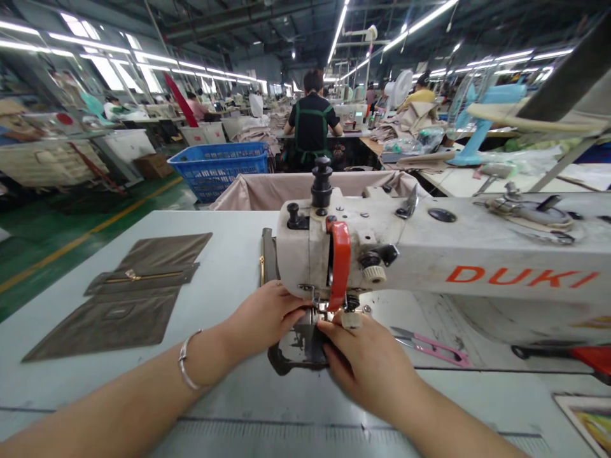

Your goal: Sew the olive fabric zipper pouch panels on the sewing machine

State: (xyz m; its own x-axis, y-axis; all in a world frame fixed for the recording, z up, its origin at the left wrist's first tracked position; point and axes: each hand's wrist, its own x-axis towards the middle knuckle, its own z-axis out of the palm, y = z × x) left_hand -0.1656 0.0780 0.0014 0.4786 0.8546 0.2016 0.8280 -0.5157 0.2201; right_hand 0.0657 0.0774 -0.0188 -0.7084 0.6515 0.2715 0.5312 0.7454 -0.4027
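A white DUKI sewing machine (305, 248) with an orange guard (340, 264) stands before me. My left hand (262, 315) is closed at the left of the presser foot, thumb and fingers pinched together. Just behind it a grey-brown fabric piece with a gold zipper (268, 254) runs under the machine head, and its near end goes into that hand. My right hand (370, 359) is closed at the right of the needle area, with thumb and index fingertips close to the foot. What its fingers hold is hidden. Below both hands is a worn dark metal plate (305, 346).
Left on the table lies a grey-brown fabric panel with zipper (138, 286). Pink-handled thread snips (436, 348) and a red-handled tool (589, 356) lie right. Beyond stand a fabric-lined bin (296, 191), a blue basket (222, 165) and a seated person (312, 121).
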